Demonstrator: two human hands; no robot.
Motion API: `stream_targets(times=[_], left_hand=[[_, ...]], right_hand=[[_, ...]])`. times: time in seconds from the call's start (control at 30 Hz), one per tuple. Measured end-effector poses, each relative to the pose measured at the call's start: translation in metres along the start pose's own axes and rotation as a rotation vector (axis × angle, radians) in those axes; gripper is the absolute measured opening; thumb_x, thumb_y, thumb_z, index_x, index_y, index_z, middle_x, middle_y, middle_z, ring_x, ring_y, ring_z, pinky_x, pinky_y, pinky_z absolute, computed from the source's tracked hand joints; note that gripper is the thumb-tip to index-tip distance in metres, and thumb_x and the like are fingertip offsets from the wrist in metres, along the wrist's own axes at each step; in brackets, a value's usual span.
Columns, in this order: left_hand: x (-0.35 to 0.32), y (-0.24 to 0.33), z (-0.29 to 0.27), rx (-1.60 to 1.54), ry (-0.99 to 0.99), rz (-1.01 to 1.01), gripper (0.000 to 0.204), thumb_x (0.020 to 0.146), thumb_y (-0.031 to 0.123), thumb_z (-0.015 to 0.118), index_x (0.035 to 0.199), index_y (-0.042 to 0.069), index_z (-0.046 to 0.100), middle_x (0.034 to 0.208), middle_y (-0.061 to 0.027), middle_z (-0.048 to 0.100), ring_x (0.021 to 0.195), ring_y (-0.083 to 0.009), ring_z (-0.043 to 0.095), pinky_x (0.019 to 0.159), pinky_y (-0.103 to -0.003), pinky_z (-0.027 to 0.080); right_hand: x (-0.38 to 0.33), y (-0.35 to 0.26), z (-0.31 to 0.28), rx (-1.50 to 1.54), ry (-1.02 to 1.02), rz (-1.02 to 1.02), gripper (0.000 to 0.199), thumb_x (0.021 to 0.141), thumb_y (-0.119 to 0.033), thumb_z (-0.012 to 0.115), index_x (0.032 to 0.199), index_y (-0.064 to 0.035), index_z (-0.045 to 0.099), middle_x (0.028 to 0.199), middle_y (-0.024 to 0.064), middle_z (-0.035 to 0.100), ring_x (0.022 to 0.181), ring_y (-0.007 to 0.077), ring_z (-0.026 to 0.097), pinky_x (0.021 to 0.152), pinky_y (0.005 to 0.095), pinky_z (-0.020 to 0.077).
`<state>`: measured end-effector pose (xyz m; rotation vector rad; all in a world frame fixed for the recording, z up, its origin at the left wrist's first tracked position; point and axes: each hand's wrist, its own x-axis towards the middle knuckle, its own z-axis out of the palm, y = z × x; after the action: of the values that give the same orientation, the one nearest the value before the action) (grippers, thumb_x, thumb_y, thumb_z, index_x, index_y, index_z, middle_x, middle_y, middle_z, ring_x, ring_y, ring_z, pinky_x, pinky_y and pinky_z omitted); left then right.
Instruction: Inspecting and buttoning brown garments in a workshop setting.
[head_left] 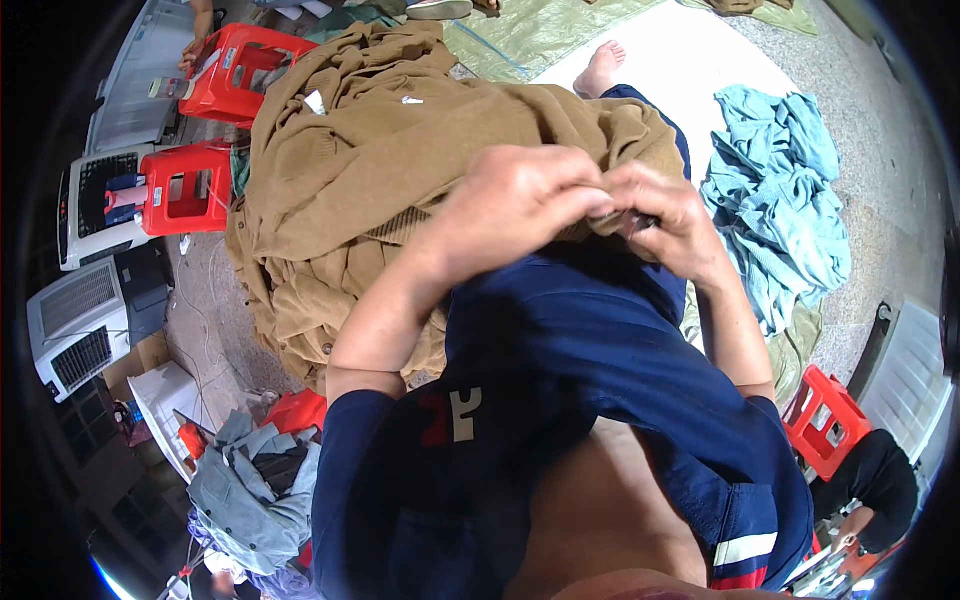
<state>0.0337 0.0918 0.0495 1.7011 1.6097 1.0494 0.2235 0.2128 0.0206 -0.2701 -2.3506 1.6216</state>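
A big heap of brown knitted garments (370, 150) spreads over my lap and far to the left. My left hand (520, 205) is closed, thumb and fingers pinching at the edge of the brown cloth. Beside it, fingertips nearly meeting, my right hand (665, 215) is curled closed and slightly blurred. Something small and dark shows between its fingers, too hidden to name. Brown cloth hangs just under both hands. Small white labels (316, 102) show on the garments at the far left.
Light blue garments (775, 190) lie piled at the right on a white sheet (680, 60). Red stools (190, 188) and air coolers (75, 325) stand at the left. Grey clothes (250, 490) are heaped at the lower left. A person in black (875, 490) is at the lower right.
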Motion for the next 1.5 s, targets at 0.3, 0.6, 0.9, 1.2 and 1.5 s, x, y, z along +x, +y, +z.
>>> stream_targets(times=[0.3, 0.6, 0.9, 1.2, 1.5], left_hand=[[-0.049, -0.054, -0.058, -0.325, -0.043, -0.596, 0.014, 0.084, 0.014, 0.074, 0.086, 0.003, 0.066, 0.072, 0.0092, 0.054, 0.065, -0.0006, 0.044, 0.057, -0.019, 0.035], [-0.072, -0.082, -0.071, -0.151, 0.043, -0.590, 0.021, 0.083, 0.015, 0.073, 0.093, -0.001, 0.065, 0.076, 0.0043, 0.057, 0.071, -0.0054, 0.047, 0.066, -0.024, 0.041], [-0.044, 0.049, -0.111, -0.571, 0.664, -0.090, 0.026, 0.075, 0.002, 0.073, 0.101, 0.000, 0.066, 0.090, -0.0073, 0.069, 0.073, -0.0103, 0.064, 0.069, -0.023, 0.051], [-0.009, -0.021, -0.004, -0.664, 0.099, -0.388, 0.018, 0.092, 0.015, 0.065, 0.099, -0.001, 0.065, 0.078, 0.0039, 0.061, 0.073, -0.0024, 0.052, 0.065, -0.019, 0.043], [-0.019, -0.026, -0.009, -0.449, 0.034, -0.228, 0.022, 0.086, 0.009, 0.070, 0.102, -0.003, 0.063, 0.095, -0.0023, 0.057, 0.086, -0.0079, 0.056, 0.073, -0.023, 0.046]], right_hand=[[0.002, 0.044, -0.017, 0.318, 0.322, 0.283, 0.020, 0.084, 0.004, 0.059, 0.101, 0.0009, 0.069, 0.100, 0.0039, 0.068, 0.090, 0.0112, 0.061, 0.085, 0.0259, 0.0484], [0.000, 0.064, -0.027, 0.668, 0.608, 0.350, 0.021, 0.086, 0.003, 0.060, 0.106, 0.0033, 0.067, 0.096, 0.0072, 0.069, 0.084, 0.0128, 0.065, 0.080, 0.0246, 0.0513], [0.017, -0.024, -0.017, -0.450, 0.323, -0.329, 0.037, 0.072, 0.008, 0.065, 0.104, -0.0091, 0.072, 0.096, 0.0060, 0.062, 0.079, 0.0169, 0.064, 0.064, 0.0263, 0.0528], [0.030, -0.003, 0.027, -0.576, 0.376, -0.600, 0.023, 0.064, 0.003, 0.068, 0.086, -0.0017, 0.064, 0.086, 0.0074, 0.060, 0.071, 0.0177, 0.062, 0.053, 0.0281, 0.0506], [0.034, 0.014, 0.041, -0.486, 0.343, -0.533, 0.021, 0.069, 0.004, 0.069, 0.088, -0.0023, 0.063, 0.088, 0.0077, 0.059, 0.071, 0.0192, 0.061, 0.055, 0.0297, 0.0506]])
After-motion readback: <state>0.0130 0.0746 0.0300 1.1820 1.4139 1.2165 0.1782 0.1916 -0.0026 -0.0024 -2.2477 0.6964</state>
